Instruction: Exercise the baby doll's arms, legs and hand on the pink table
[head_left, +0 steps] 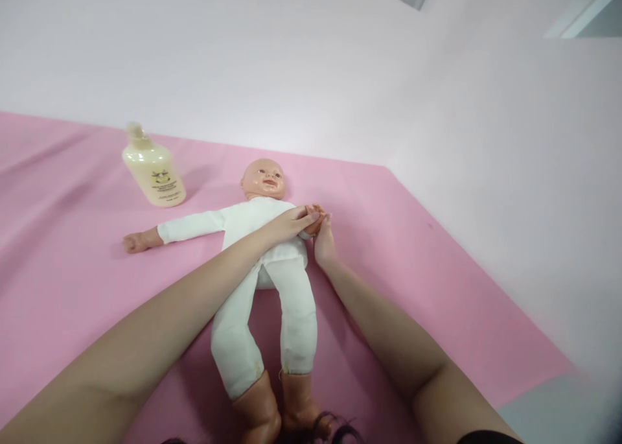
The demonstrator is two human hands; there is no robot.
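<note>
A baby doll (245, 236) in a white cloth suit lies on its back on a pink sheet (369, 236), its bare head toward the far edge. My left hand (295, 222) reaches across the doll's chest, its fingers closed on the doll's hand (315, 225) at the right side of the body. From the right, my right hand (324, 242) wraps the same small hand, with the thumb upward. The doll's other arm stretches out to the left. Its brown feet are toward me, partly cut off by the lower edge of the view.
A pale yellow pump bottle (154, 175) with a dark printed label stands left of the doll's head. The sheet's edge runs along a white wall (291, 74) at the back. Dark strands of hair (340, 428) hang in at the bottom.
</note>
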